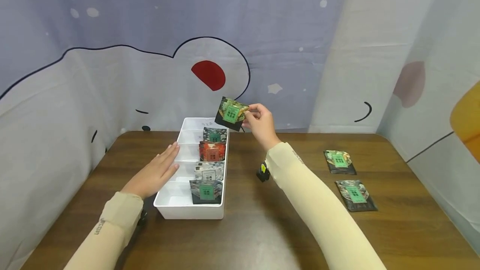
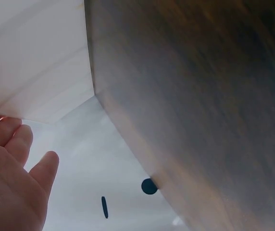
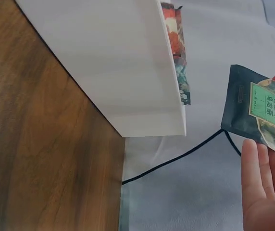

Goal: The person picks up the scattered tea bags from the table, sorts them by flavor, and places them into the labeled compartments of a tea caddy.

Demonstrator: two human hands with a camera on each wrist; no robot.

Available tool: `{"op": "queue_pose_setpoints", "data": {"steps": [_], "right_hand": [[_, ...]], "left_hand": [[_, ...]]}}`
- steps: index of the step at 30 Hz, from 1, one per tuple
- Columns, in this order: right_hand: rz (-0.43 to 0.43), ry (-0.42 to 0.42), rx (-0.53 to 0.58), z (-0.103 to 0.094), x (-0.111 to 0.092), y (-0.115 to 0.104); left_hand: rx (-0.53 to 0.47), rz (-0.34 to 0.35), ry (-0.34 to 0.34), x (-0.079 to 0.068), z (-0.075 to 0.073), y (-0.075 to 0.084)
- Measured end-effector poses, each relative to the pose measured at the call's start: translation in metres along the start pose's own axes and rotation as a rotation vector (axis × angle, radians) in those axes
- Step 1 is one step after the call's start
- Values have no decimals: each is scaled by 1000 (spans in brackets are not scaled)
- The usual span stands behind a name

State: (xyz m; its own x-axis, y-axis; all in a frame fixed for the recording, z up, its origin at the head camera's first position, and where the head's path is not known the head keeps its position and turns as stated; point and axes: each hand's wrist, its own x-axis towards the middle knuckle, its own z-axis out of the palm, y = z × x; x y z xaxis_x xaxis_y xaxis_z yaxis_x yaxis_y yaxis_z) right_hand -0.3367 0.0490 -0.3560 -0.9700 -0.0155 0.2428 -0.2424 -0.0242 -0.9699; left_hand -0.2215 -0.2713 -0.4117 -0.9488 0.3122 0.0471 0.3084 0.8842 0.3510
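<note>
My right hand (image 1: 261,125) pinches a black and green tea sachet (image 1: 231,113) by its right edge, raised near the far end of a white divided box (image 1: 187,211). The same sachet (image 3: 245,103) shows its green label in the right wrist view. My left hand (image 1: 154,175) lies along the box's left rim with straight fingers. In the left wrist view that hand (image 2: 12,168) has its fingertips at the box's edge. Inside the box, several sachets stand in separate compartments: a dark one (image 1: 206,192), a grey one (image 1: 210,171), a red one (image 1: 212,152) and a dark green one (image 1: 215,136).
Two more sachets lie flat on the brown table (image 1: 262,236) at the right, a yellow-green one (image 1: 340,161) and a dark one (image 1: 356,195). A small black object (image 1: 263,172) with a yellow mark sits by the right sleeve. A printed curtain (image 1: 285,53) hangs behind the table.
</note>
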Motion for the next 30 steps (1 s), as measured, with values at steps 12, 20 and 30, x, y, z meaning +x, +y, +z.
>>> {"op": "queue_pose_setpoints", "data": {"steps": [12,20,30], "right_hand": [[20,43,63,26,18,8],[-8,44,-17,41,24,20],[-21,41,-271,53,21,32]], "left_hand": [[-4,-12,7,-1,2,0],[-9,-7,13,0,2,0],[-18,43,37,-1,2,-2]]}}
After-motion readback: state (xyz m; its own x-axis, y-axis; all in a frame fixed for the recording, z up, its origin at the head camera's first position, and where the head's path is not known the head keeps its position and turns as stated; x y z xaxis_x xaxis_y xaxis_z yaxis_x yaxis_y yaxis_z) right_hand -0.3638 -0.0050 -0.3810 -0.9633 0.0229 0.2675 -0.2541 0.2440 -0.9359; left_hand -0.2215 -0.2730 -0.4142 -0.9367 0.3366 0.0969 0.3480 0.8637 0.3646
